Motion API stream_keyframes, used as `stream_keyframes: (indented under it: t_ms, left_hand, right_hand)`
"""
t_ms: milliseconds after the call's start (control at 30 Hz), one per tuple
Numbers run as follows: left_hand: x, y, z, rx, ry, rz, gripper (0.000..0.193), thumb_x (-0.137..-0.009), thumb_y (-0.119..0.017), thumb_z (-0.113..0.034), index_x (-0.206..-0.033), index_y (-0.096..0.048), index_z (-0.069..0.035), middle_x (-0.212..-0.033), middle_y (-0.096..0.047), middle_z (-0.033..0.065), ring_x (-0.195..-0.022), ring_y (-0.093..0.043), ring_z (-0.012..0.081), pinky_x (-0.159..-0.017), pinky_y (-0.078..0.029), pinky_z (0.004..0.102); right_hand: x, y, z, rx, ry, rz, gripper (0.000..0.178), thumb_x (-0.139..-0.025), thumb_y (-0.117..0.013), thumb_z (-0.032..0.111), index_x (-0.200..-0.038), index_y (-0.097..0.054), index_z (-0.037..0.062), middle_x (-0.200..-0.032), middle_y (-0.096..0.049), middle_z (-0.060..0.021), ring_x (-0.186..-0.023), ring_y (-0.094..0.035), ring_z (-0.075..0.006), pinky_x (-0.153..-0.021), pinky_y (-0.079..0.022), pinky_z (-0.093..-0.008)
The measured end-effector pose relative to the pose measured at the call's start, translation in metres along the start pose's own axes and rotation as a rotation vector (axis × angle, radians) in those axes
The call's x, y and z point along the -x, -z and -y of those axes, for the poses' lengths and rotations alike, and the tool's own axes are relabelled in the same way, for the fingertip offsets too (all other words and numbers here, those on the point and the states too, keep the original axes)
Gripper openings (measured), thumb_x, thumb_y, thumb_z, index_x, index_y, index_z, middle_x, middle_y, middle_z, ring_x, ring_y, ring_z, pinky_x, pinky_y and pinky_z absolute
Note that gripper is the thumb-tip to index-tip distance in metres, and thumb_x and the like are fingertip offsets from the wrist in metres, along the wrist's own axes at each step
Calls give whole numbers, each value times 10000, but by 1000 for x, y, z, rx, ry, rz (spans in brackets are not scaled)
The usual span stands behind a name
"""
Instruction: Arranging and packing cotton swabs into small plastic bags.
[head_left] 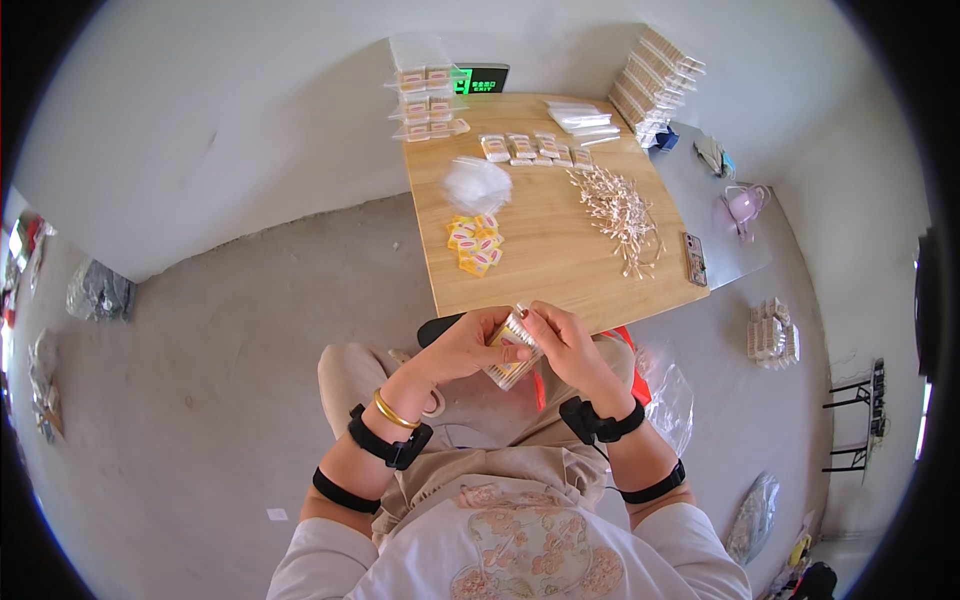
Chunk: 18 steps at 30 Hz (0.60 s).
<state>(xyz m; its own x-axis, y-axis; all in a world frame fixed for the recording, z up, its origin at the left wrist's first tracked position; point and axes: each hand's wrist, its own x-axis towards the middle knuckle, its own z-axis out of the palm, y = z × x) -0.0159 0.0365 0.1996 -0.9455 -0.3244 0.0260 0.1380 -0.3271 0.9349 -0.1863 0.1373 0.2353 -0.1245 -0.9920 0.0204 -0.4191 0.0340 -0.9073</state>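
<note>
Above my lap, just off the table's near edge, a small clear pack of cotton swabs (510, 373) with a yellow card is held tilted. My left hand (462, 345) is closed round its left side, thumb across the front. My right hand (566, 343) is closed at the pack's upper right end, its fingers pinched there; a white tip shows between the two hands. Whether that tip is a swab or part of the bag I cannot tell. On the table, yellow cards (475, 245) and a heap of loose cotton swabs (617, 215) lie nearest to my hands.
The wooden table (550, 285) also bears clear bags (477, 186), a row of filled swab packs (535, 149), plastic sleeves (582, 119) and a phone (695, 259). Stacked packs (428, 103) stand far left, taller stacks (655, 80) far right. More bundles (772, 333) sit on the floor at right.
</note>
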Motion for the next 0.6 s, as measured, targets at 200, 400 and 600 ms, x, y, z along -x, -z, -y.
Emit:
stream_keyframes:
  t_ms: [200,400,600]
  left_hand:
    - [6,2,-6,-72,-20,-144,348,-898,-755,-231,-1135,-615,-19,-1001,-680,22,-879,-665,104,-769,-543,260]
    - [3,-14,-24,213,-118,-624,270,-977,-649,-296,-1046,-623,-36,-900,-692,18,-741,-639,57,-625,-520,218]
    - [-4,-22,-23,-66,-337,-749,309,-1036,-524,-370,-1040,-568,-64,-777,-602,-25,-606,-516,25,-520,-432,190]
  right_hand:
    - [-2,-10,6,-206,9,-111,341,-1051,-491,289,-839,-530,24,-659,-432,19,-640,-373,-70,-549,-324,-281]
    - [-9,-21,6,-98,144,-380,373,-1059,-466,313,-791,-458,54,-659,-386,39,-655,-337,-51,-546,-277,-270]
    - [-25,-36,8,-135,170,-513,402,-1066,-428,326,-786,-444,38,-632,-354,-9,-625,-335,-95,-538,-296,-305]
